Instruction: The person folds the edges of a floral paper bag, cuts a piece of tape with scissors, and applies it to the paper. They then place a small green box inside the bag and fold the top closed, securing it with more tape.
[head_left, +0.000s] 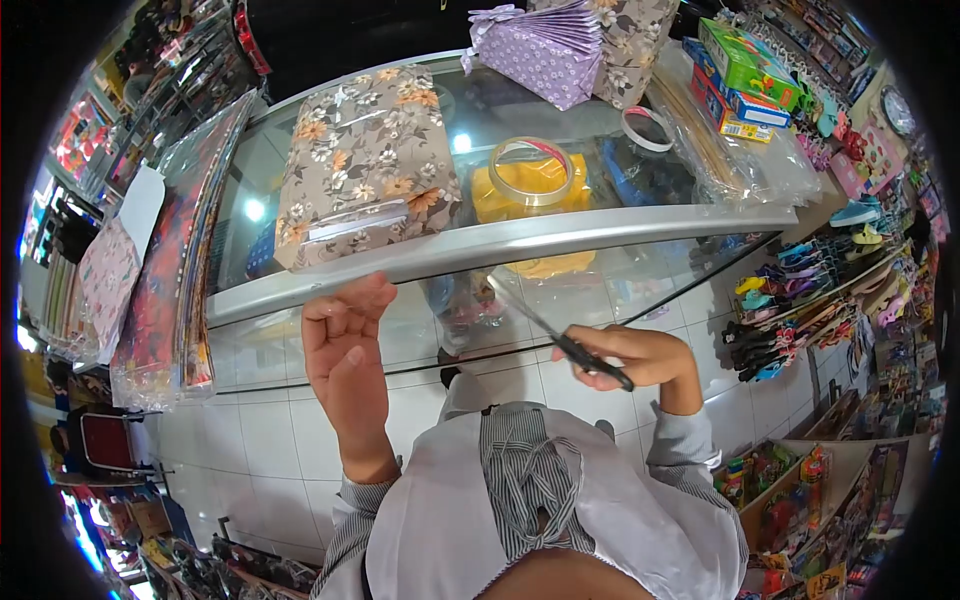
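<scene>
My left hand point(348, 350) is raised palm-up before the front edge of the glass counter point(590, 222). Its fingers are loosely bent and apart from the thumb, and I see nothing held in them. In my right hand point(640, 352) is a pair of scissors point(590, 360) with black handles, the silver blades pointing up and left toward the counter. Beyond my left hand lies a box wrapped in brown floral paper point(370, 160), with shiny clear tape across its front part. A large tape roll point(531, 190) rests over a yellow item right of the box.
A purple pleated gift point(545, 55) and another floral package point(635, 45) stand at the back. Another tape roll point(648, 129) and small colourful boxes point(745, 70) are at right. Plastic-covered wrapping sheets point(180, 260) overhang the left end. Hanging goods point(800, 300) crowd the right side.
</scene>
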